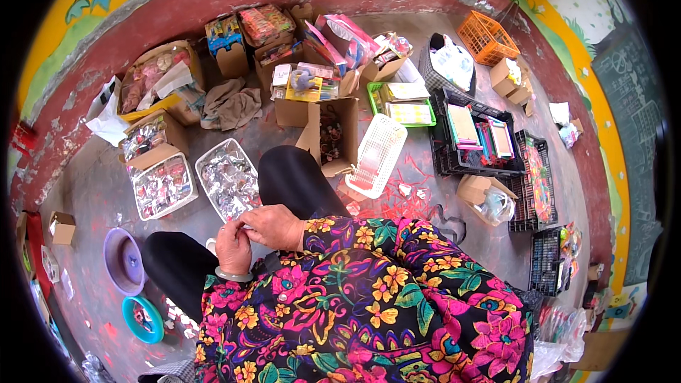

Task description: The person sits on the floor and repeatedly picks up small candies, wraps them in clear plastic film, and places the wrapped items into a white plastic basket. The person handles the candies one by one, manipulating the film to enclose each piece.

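Observation:
My left hand (233, 250), with a pale bangle on its wrist, and my right hand (275, 227) meet in front of my knees. Their fingers are closed and pinched close together. Whatever lies between the fingertips is too small or hidden to name. Just beyond them stands a white basket (206, 159) filled with small shiny silver packets (228, 179). A second white basket (191, 196) of similar packets sits to its left, in front of an open cardboard box (150, 159) that holds more small things.
An open carton (347, 128) and an empty white basket (376, 149) stand ahead. Black crates (468, 159) line the right, below an orange crate (488, 37). At left are a purple basin (123, 261) and a turquoise basin (142, 319). Red scraps (404, 202) litter the floor.

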A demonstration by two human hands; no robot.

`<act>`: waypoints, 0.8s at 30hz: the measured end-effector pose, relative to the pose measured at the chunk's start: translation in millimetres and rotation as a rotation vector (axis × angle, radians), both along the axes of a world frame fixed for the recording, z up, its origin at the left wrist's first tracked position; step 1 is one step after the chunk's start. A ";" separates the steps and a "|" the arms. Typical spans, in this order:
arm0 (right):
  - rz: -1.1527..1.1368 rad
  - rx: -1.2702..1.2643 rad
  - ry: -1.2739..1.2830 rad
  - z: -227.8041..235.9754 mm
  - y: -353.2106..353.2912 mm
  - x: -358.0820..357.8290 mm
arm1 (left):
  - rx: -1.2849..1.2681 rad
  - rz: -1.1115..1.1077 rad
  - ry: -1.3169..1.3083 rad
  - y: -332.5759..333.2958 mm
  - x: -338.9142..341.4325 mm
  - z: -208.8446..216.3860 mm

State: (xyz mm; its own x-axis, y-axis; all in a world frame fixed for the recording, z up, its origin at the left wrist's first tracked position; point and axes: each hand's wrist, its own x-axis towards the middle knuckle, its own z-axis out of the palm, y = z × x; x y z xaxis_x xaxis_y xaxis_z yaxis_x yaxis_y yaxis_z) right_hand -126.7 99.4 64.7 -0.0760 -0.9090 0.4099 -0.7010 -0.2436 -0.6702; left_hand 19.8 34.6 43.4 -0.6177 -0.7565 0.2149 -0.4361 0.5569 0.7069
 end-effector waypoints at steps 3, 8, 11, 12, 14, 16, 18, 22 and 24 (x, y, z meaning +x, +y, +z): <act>-0.027 0.092 0.009 -6.1 -0.6 0.2 | 0.008 -0.005 0.030 3.9 -4.5 5.0; -0.048 0.023 0.062 5.2 0.7 -3.5 | 0.062 0.033 0.087 3.7 -4.9 4.1; -0.051 0.168 0.016 7.4 1.8 -2.9 | 0.121 0.020 0.159 3.1 -2.4 -5.5; -0.048 0.190 0.018 6.4 2.0 -3.1 | 0.119 0.020 0.153 4.1 -3.9 -1.4; -0.039 0.235 0.023 1.4 2.0 -3.3 | 0.139 0.023 0.176 3.9 -4.9 -4.8; -0.021 0.216 0.046 -3.0 0.7 -3.2 | 0.181 0.034 0.232 2.6 -4.9 -14.2; -0.007 0.208 0.076 -6.4 0.2 -2.8 | 0.176 0.039 0.200 4.7 -5.4 -7.8; 0.009 0.207 0.130 -5.8 1.0 -2.8 | 0.164 0.029 0.073 6.6 -6.1 4.5; -0.005 0.210 0.134 -4.2 1.4 -3.9 | 0.151 0.019 0.039 6.3 -5.1 5.7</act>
